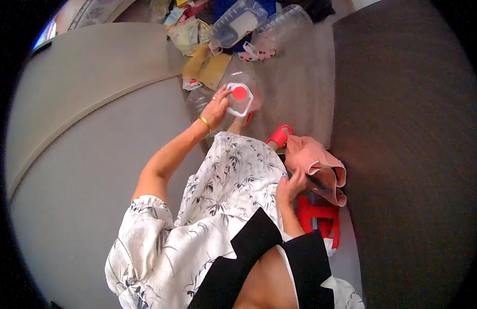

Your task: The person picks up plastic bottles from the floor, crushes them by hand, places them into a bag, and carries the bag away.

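My left hand (216, 108), with a gold bracelet at its wrist, is closed on the white handle of a clear plastic jug (251, 85). A red cap (239, 92) tops the jug, which is upright in front of my feet. My right hand (291, 185) is by my thigh with its fingers apart and nothing in them. Close beside it is a pink bag or folded cloth (313, 159); I cannot tell which, or whether the fingers touch it.
Left of the jug stands another clear bottle (197, 99) with a red cap. Flattened yellow-brown cardboard (207, 67), a plastic bag (189, 36) and large clear bottles (238, 23) lie farther ahead. A red object (318, 219) is beside my right leg. A dark surface (403, 154) borders the right.
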`<state>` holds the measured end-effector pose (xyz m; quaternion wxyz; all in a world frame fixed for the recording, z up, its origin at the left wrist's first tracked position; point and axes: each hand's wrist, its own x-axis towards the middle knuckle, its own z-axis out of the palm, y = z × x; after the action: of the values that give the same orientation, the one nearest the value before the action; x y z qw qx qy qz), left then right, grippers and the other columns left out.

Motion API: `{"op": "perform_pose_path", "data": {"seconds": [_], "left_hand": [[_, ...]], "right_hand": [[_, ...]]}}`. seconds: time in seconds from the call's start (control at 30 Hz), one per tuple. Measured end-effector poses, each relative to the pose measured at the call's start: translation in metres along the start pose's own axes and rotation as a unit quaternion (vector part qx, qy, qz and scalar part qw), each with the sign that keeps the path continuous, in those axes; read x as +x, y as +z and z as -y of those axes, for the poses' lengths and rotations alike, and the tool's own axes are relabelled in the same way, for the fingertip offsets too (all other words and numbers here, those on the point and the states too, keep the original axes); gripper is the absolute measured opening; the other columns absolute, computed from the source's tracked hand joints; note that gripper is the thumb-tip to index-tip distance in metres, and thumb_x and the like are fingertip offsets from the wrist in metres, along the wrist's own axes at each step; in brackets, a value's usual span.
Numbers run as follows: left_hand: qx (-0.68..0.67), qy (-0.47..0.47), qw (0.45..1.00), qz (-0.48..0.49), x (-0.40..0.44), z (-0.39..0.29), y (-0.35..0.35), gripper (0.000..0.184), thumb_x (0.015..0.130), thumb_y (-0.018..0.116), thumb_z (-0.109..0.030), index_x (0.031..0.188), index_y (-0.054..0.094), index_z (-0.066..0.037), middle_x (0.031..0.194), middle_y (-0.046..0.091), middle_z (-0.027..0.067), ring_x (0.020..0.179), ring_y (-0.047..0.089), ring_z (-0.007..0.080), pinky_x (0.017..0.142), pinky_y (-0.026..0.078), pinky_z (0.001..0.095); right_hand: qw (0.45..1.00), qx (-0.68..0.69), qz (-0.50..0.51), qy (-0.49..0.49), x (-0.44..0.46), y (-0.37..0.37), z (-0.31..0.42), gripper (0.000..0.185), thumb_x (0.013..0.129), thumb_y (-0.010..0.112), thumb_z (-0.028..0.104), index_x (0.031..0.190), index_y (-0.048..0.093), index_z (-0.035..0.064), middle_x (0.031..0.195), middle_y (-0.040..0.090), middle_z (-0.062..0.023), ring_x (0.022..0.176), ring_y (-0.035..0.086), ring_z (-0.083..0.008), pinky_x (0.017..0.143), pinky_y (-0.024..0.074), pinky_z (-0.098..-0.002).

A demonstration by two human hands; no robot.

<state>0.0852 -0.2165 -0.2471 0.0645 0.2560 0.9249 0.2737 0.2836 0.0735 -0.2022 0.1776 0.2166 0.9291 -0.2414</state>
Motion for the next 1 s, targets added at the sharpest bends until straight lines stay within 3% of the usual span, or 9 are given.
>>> {"op": "perform_pose_path", "data": {"seconds": [0.07, 0.17, 0.3, 0.53, 0.67, 0.8, 0.87, 0.97, 1.0], "left_hand": [[-0.043, 0.024, 0.998, -0.036, 0.000, -0.043, -0.021, 0.022, 0.060, 0.053, 0.008, 0.077, 0.042, 0.000, 0.111, 0.043, 0.0228, 0.115, 0.035, 0.0390, 0.095, 0.033, 0.0422], [-0.132, 0.025, 0.989, -0.062, 0.015, -0.106, -0.042, 0.025, 0.057, 0.050, 0.013, 0.077, 0.042, 0.000, 0.110, 0.044, 0.0225, 0.114, 0.036, 0.0396, 0.094, 0.033, 0.0426], [-0.222, 0.066, 0.970, -0.080, 0.060, -0.188, -0.096, 0.029, 0.055, 0.047, 0.014, 0.080, 0.042, -0.001, 0.110, 0.043, 0.0214, 0.114, 0.036, 0.0388, 0.092, 0.035, 0.0433], [-0.213, 0.133, 0.968, 0.009, 0.147, -0.272, -0.205, 0.043, 0.062, 0.043, 0.010, 0.103, 0.044, -0.001, 0.112, 0.043, 0.0187, 0.106, 0.043, 0.0348, 0.088, 0.039, 0.0362], [-0.121, 0.140, 0.983, -0.003, 0.197, -0.273, -0.240, 0.064, 0.066, 0.059, -0.003, 0.125, 0.033, -0.008, 0.121, 0.041, 0.0158, 0.107, 0.045, 0.0302, 0.089, 0.039, 0.0354], [-0.354, 0.037, 0.934, 0.028, 0.126, -0.252, -0.300, 0.058, 0.076, 0.061, -0.025, 0.126, 0.034, -0.009, 0.114, 0.049, 0.0127, 0.100, 0.048, 0.0166, 0.083, 0.042, 0.0289], [-0.372, 0.089, 0.919, -0.097, 0.108, -0.209, -0.304, 0.064, 0.078, 0.052, -0.046, 0.125, 0.035, -0.006, 0.120, 0.042, 0.0187, 0.108, 0.045, 0.0272, 0.086, 0.042, 0.0394], [-0.243, 0.077, 0.925, -0.281, 0.062, -0.121, -0.306, 0.046, 0.084, 0.045, -0.040, 0.121, 0.043, -0.013, 0.119, 0.045, 0.0059, 0.107, 0.044, 0.0217, 0.091, 0.035, 0.0345], [-0.385, -0.106, 0.873, -0.281, 0.041, -0.140, -0.319, 0.045, 0.085, 0.042, -0.040, 0.120, 0.044, -0.010, 0.123, 0.041, 0.0078, 0.108, 0.043, 0.0210, 0.091, 0.033, 0.0311]], "right_hand": [[0.972, 0.213, -0.021, -0.096, 0.026, -0.028, 0.042, 0.050, 0.070, 0.048, 0.004, 0.118, 0.036, -0.0026, 0.115, 0.040, -0.0217, 0.108, 0.037, -0.0382, 0.089, 0.0298, -0.0444], [0.939, 0.225, 0.003, -0.262, 0.074, -0.104, 0.114, 0.049, 0.072, 0.053, 0.009, 0.118, 0.037, 0.0004, 0.108, 0.046, -0.0184, 0.099, 0.045, -0.0358, 0.084, 0.0363, -0.0411], [0.913, -0.037, 0.010, -0.405, 0.093, -0.212, 0.170, 0.048, 0.071, 0.061, 0.018, 0.114, 0.043, 0.0064, 0.095, 0.050, -0.0146, 0.087, 0.051, -0.0332, 0.072, 0.0431, -0.0362], [0.869, -0.011, -0.043, -0.492, 0.093, -0.319, 0.173, 0.026, 0.074, 0.059, 0.023, 0.091, 0.053, 0.0046, 0.083, 0.055, -0.0149, 0.071, 0.057, -0.0339, 0.061, 0.0469, -0.0392], [0.937, 0.235, -0.007, -0.259, 0.056, -0.354, 0.177, 0.027, 0.079, 0.057, 0.028, 0.085, 0.059, 0.0015, 0.074, 0.061, -0.0087, 0.056, 0.058, -0.0189, 0.046, 0.0470, -0.0267], [0.901, 0.372, -0.038, -0.220, 0.041, -0.339, 0.146, 0.032, 0.082, 0.054, 0.031, 0.085, 0.059, -0.0005, 0.068, 0.059, -0.0055, 0.051, 0.056, -0.0122, 0.042, 0.0459, -0.0224], [0.862, 0.452, -0.039, -0.229, 0.036, -0.341, 0.129, 0.034, 0.082, 0.054, 0.033, 0.084, 0.059, -0.0011, 0.066, 0.059, -0.0059, 0.049, 0.055, -0.0116, 0.043, 0.0458, -0.0224], [0.844, 0.480, -0.042, -0.237, 0.031, -0.346, 0.122, 0.036, 0.081, 0.053, 0.035, 0.082, 0.060, -0.0006, 0.066, 0.059, -0.0063, 0.048, 0.055, -0.0119, 0.043, 0.0466, -0.0236], [0.841, 0.484, -0.046, -0.235, 0.023, -0.351, 0.121, 0.036, 0.081, 0.054, 0.035, 0.082, 0.060, -0.0005, 0.066, 0.060, -0.0065, 0.048, 0.055, -0.0121, 0.043, 0.0469, -0.0238]]}}
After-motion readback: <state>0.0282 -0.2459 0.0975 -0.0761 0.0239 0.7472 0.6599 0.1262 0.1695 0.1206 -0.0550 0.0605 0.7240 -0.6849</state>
